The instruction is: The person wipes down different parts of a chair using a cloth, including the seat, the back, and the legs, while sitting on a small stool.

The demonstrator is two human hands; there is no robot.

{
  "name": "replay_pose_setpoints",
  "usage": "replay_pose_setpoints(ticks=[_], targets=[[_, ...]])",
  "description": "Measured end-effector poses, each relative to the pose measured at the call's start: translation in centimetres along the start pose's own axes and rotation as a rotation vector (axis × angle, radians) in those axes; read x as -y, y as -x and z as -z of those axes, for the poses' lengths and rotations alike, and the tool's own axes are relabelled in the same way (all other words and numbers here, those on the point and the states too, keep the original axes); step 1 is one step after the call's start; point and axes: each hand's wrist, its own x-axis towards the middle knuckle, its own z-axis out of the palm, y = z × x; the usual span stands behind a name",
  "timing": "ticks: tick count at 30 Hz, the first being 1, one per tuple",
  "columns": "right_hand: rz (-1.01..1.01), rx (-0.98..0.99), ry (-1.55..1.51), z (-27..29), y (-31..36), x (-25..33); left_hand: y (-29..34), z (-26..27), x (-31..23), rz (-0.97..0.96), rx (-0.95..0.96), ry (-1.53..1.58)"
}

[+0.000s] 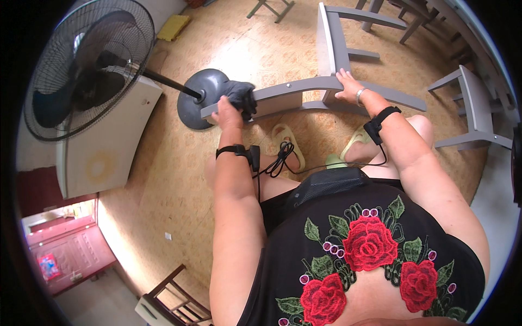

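A grey wooden chair (293,87) lies tipped over on the floor in front of my knees, its legs and rails stretching left and right. Near the left end of its long rail, my left hand (228,113) is closed on a bunched dark cloth (240,98), which touches the wood. My right hand (349,87) rests on the frame where the rail meets the seat panel, fingers spread against the wood. The far side of that hand's contact is partly hidden. Both forearms wear black straps joined by a thin cable (283,155).
A standing fan (89,68) with a round black base (190,111) is just beyond my left hand. A white cabinet (103,152) stands behind the fan. Another grey chair (473,103) is at the right. Pale slippers (287,142) lie below the rail. A wooden chair (174,301) is lower left.
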Motion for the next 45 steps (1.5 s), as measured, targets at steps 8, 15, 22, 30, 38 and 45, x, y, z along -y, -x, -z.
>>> replay_pose_setpoints(ticks=[8,15,22,30,38,45], targets=[[-0.088,-0.025,0.032,0.1,1.0,0.2,-1.7,0.7,2.4,0.540,-0.013,0.077],[-0.109,-0.067,0.012,-0.1,2.0,1.4,-1.1,-0.3,0.0,0.295,0.074,0.059],[-0.158,-0.122,-0.004,-0.4,2.2,0.3,2.9,-2.0,-12.3,-0.306,0.138,0.297],[-0.108,-0.049,0.010,0.7,1.6,1.4,4.2,-6.3,-19.5,-0.841,0.348,0.463],[-0.050,-0.054,-0.099,0.3,0.6,-3.2,2.8,-1.3,-23.3,-0.366,0.694,0.751],[0.007,-0.039,-0.035,-0.6,0.7,-1.2,0.2,3.0,-10.7,0.103,0.272,1.191]])
